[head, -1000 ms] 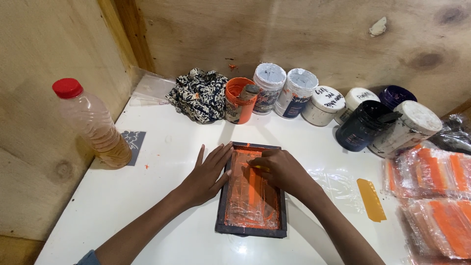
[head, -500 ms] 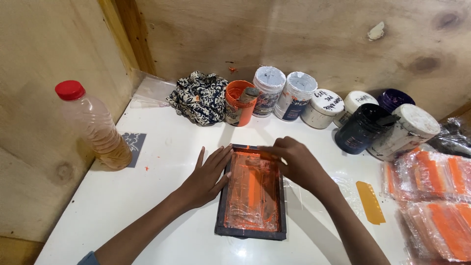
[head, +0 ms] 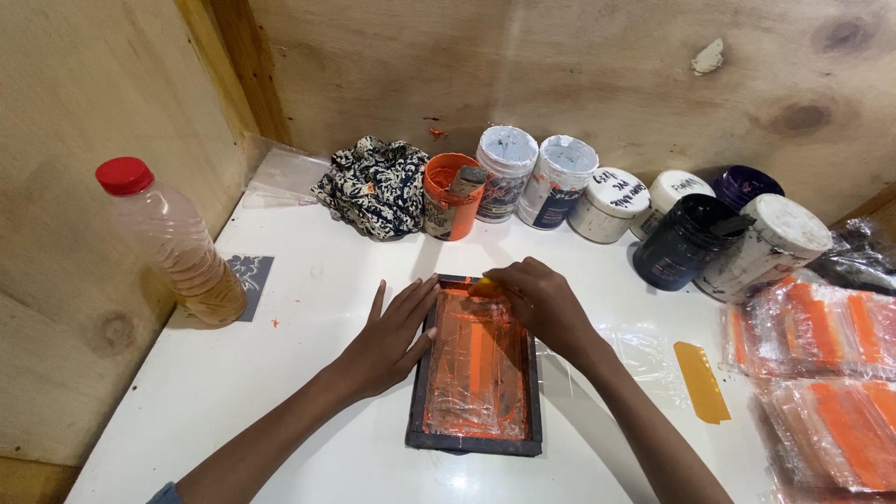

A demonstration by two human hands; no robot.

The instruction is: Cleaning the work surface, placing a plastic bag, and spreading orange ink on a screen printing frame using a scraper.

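Note:
A small dark-framed printing screen (head: 474,442) smeared with orange ink lies on the white table (head: 308,392). My left hand (head: 387,336) rests flat against the frame's left edge, fingers spread. At the frame's far end, my right hand (head: 543,306) is curled over a small yellow scraper (head: 485,284). Only the scraper's tip shows at the fingertips, on the inked mesh.
Against the plywood back wall stand an orange paint pot (head: 451,198), several lidded paint jars (head: 555,182) and a patterned cloth (head: 373,187). A red-capped bottle (head: 173,247) stands left beside a grey printed square (head: 250,278). A yellow scraper (head: 702,381) and orange-printed plastic packets (head: 826,373) lie right.
My right hand has slid from the middle of the screen to its far end. My left hand has stayed on the frame's left edge.

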